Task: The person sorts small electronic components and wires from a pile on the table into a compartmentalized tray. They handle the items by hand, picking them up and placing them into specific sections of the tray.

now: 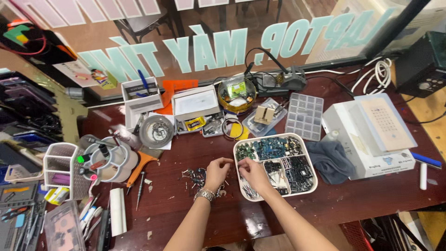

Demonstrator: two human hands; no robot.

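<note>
A white sectioned tray (pixel 314 173) on the dark red table holds several heaps of small electronic parts, green and blue boards at the back, black pieces at the front. My right hand (pixel 254 175) rests over the tray's front left compartment, fingers pinched together on something too small to make out. My left hand (pixel 217 171), with a metal wristwatch, hovers just left of the tray, fingertips pinched near the tray's rim. Beside it on the table lies a loose pile of tiny parts (pixel 196 176).
A grey cloth (pixel 330 159) and a white box (pixel 371 135) lie right of the tray. Behind are a clear compartment box (pixel 304 116), a round glass bowl (pixel 237 94), small boxes and a metal dish (pixel 156 131). Tool cups (pixel 107 158), screwdrivers and a white organiser (pixel 60 169) stand at left.
</note>
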